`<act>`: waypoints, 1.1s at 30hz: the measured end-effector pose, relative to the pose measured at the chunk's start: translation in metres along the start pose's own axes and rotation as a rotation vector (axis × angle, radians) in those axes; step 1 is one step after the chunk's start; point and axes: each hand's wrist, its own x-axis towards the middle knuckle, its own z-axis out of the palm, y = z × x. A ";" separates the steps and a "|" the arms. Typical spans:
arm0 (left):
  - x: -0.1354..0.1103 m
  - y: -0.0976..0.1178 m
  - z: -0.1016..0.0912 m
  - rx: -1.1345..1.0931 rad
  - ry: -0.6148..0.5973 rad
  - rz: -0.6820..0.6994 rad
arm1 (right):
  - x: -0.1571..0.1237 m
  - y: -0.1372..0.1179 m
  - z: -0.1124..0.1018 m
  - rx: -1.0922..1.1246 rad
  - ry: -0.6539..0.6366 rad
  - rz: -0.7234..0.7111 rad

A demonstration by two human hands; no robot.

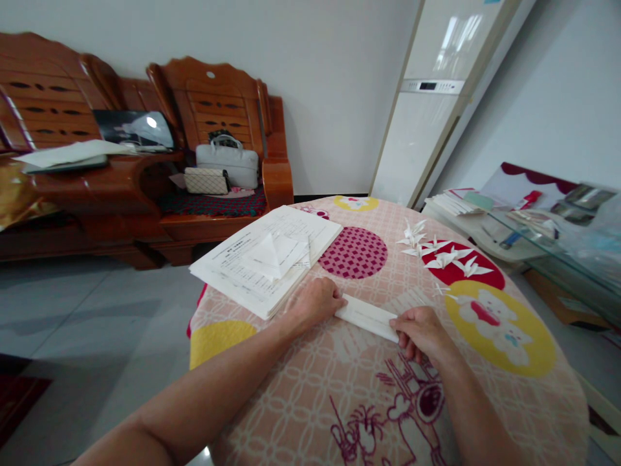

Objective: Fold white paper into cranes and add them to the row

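A long folded strip of white paper [367,317] is stretched between my two hands, just over the patterned tablecloth [295,401]. My left hand [317,302] grips its left end, fingers curled together. At the other end my right hand [421,331] pinches the strip between thumb and fingers. To the left of my hands lies a stack of printed sheets [233,278], with a few folded white pieces [275,255] on top. Several white paper cranes [446,257] sit together on the far right part of the table.
Wooden armchairs [218,97] stand behind on the left, with a grey bag [228,165] and a quilted purse [206,181] on one seat. A tall white air conditioner [417,129] is at the back. On the right, a glass-topped table [548,246] holds papers and plastic bags.
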 end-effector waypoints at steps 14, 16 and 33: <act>0.005 -0.003 0.014 -0.159 0.128 0.587 | 0.003 0.000 0.000 -0.047 0.009 -0.006; 0.007 -0.004 0.014 -0.176 0.069 0.683 | 0.003 0.000 0.000 -0.051 0.006 -0.009; -0.008 -0.013 0.007 0.006 -0.127 0.981 | -0.002 -0.006 0.002 -0.019 -0.004 -0.008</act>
